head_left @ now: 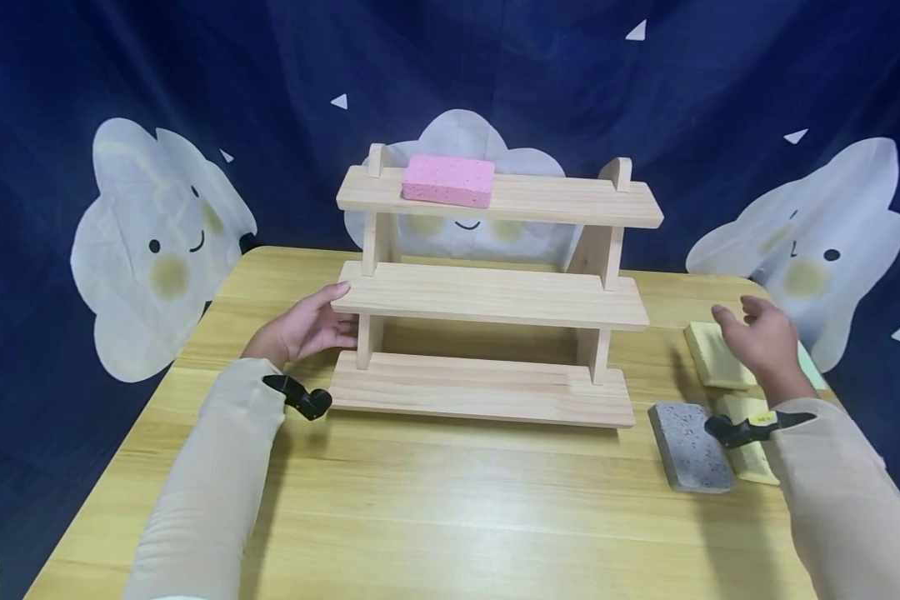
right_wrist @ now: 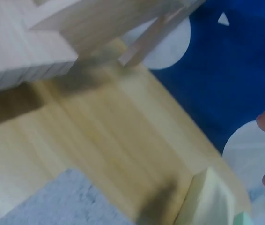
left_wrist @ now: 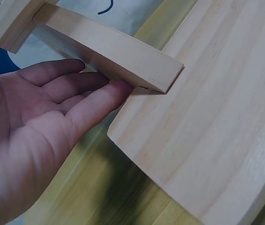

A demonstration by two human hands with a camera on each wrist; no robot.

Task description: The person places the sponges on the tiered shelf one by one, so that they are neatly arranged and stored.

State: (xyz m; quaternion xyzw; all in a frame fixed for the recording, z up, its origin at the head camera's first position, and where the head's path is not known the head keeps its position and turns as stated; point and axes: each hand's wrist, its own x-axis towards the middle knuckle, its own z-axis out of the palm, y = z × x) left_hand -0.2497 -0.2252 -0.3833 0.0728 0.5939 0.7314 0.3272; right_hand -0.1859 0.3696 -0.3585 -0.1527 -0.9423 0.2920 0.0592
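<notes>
A three-tier wooden shelf (head_left: 487,296) stands on the table, with a pink sponge (head_left: 447,181) lying on its top board. My left hand (head_left: 315,325) holds the shelf's left end, thumb at the edge of the middle board and fingers below it against the side support (left_wrist: 109,51). Over the right side of the table, my right hand (head_left: 765,342) is raised with loosely bent fingers and nothing in them. Below it are a pale yellow sponge (head_left: 712,354), a second yellow sponge (head_left: 750,454) and a grey sponge (head_left: 692,447). A mint-green sponge (head_left: 810,367) is partly hidden behind that hand.
The wooden table (head_left: 457,517) ends at a dark blue curtain (head_left: 495,67) with cloud faces. The shelf's right end (right_wrist: 29,61) faces the sponges, with a strip of tabletop between. A black wrist camera (head_left: 300,396) sits on the left sleeve, another (head_left: 750,427) on the right.
</notes>
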